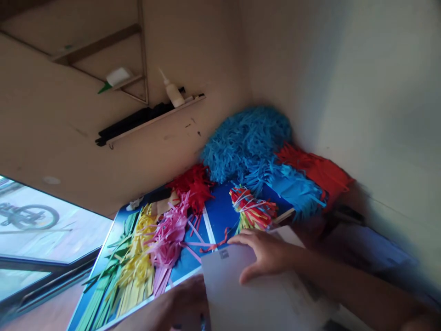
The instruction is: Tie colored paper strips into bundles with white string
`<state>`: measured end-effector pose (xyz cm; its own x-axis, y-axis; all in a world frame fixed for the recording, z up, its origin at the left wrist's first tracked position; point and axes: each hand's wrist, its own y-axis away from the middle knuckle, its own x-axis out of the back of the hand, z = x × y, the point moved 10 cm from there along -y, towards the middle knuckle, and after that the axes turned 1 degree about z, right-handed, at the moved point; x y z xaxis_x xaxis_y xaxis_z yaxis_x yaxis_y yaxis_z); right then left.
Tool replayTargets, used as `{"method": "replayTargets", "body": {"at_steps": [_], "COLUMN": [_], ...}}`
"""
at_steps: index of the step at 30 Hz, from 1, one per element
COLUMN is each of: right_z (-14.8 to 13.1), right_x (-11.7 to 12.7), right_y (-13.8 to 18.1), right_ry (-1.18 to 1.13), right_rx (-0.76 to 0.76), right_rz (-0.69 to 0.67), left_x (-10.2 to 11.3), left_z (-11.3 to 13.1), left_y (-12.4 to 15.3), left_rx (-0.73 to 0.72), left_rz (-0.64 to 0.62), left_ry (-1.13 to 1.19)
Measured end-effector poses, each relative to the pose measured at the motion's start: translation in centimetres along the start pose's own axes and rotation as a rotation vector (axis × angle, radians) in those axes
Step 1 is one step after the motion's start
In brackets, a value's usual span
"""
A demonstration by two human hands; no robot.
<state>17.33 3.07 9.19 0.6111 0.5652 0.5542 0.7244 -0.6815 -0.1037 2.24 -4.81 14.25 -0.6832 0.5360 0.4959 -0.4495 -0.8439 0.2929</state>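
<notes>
My right hand reaches in from the right over a pale, flat sheet or board with a small dark printed mark near its upper left corner. Its thumb and fingers are spread, and they seem to rest on the pale surface. At the bottom, my left hand is dark and blurred beside the sheet's left edge; its fingers do not show clearly. Just beyond my right hand lies a tied bundle of multicoloured paper strips. Pink strips, yellow strips and green strips lie to the left.
A blue table with white lines carries the strips. Behind are a big blue fringed heap, red fringed paper and a red bunch. A wall shelf holds a glue bottle. A window is at left.
</notes>
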Motion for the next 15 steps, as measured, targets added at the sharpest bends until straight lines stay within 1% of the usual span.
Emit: {"method": "replayTargets", "body": {"at_steps": [2, 4, 5, 7, 8, 10, 12, 13, 15], "right_z": [-0.6, -1.2, -1.4, -1.8, -2.0, -2.2, -2.9, -3.6, -5.4], "right_x": [1.6, 2.7, 3.2, 3.5, 3.6, 3.6, 3.6, 3.3, 2.1], "right_y": [0.5, 1.2, 1.5, 2.0, 2.2, 2.7, 3.2, 3.5, 3.6], "right_ry": [0.22, 0.394, 0.456, 0.538, 0.563, 0.593, 0.62, 0.629, 0.608], "right_rx": [-0.024, -0.042, -0.045, -0.031, -0.023, -0.013, 0.018, 0.07, 0.241], "right_rz": [0.165, 0.324, 0.397, 0.503, 0.537, 0.595, 0.657, 0.683, 0.694], "left_x": [0.4, 0.0, -0.5, -1.5, -1.8, -2.0, -2.3, -2.4, -2.5], "left_z": [-2.5, -5.1, -6.2, -7.4, -7.7, -7.6, -7.1, -6.8, -6.2], "left_y": [-0.3, -1.0, -1.5, -2.6, -2.9, -3.2, -3.3, -3.3, -3.2], "left_rx": [0.13, 0.252, 0.295, 0.321, 0.328, 0.331, 0.337, 0.346, 0.359], "left_rz": [0.111, 0.226, 0.27, 0.319, 0.351, 0.392, 0.39, 0.394, 0.412], "left_ry": [0.065, 0.229, 0.341, 0.547, 0.621, 0.698, 0.746, 0.76, 0.76]}}
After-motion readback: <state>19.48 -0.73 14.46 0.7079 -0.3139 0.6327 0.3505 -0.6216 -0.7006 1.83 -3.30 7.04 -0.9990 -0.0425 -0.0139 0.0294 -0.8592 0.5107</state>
